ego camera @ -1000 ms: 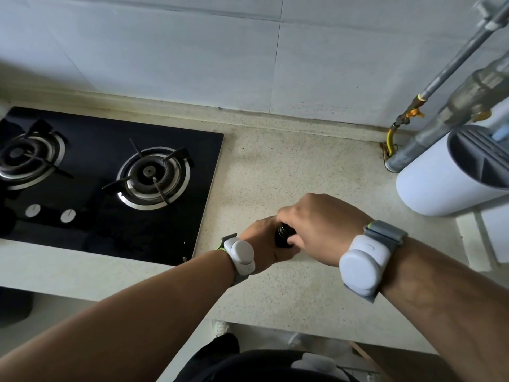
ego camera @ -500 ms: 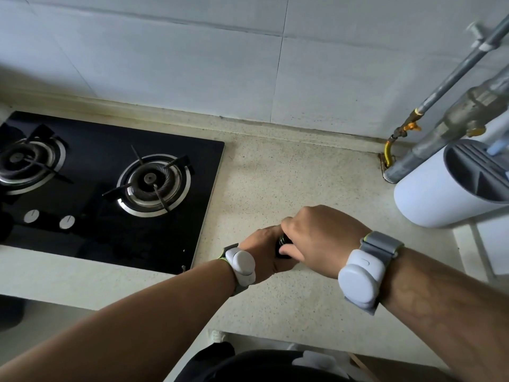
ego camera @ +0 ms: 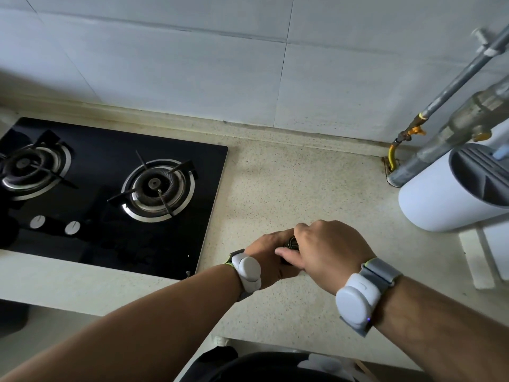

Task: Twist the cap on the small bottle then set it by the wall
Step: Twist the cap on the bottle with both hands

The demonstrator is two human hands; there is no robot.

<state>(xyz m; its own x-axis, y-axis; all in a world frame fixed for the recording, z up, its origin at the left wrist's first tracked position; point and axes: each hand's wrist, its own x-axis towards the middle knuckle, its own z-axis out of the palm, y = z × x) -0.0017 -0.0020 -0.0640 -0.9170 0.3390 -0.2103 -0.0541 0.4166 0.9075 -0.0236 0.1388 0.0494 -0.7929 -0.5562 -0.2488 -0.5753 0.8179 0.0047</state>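
Observation:
Above the speckled counter [ego camera: 297, 186], both hands meet around a small dark bottle. My left hand [ego camera: 271, 253] wraps the bottle's body, which is almost fully hidden. My right hand [ego camera: 327, 249] comes from above, with fingers and thumb closed on the dark ribbed cap [ego camera: 292, 243]; only a sliver of the cap shows between the hands. The tiled wall [ego camera: 220, 73] lies well beyond the hands, at the back of the counter. Each wrist wears a white band.
A black glass gas hob [ego camera: 110, 199] with two burners fills the counter's left side. At the right stands a white cylindrical holder [ego camera: 440, 199] with a grey slotted top, with metal pipes [ego camera: 454, 78] and a yellow valve behind it.
The hands have stayed together on the bottle. My right hand has turned slightly on the cap, and its thumb now points left across it. The camera has tilted a little.

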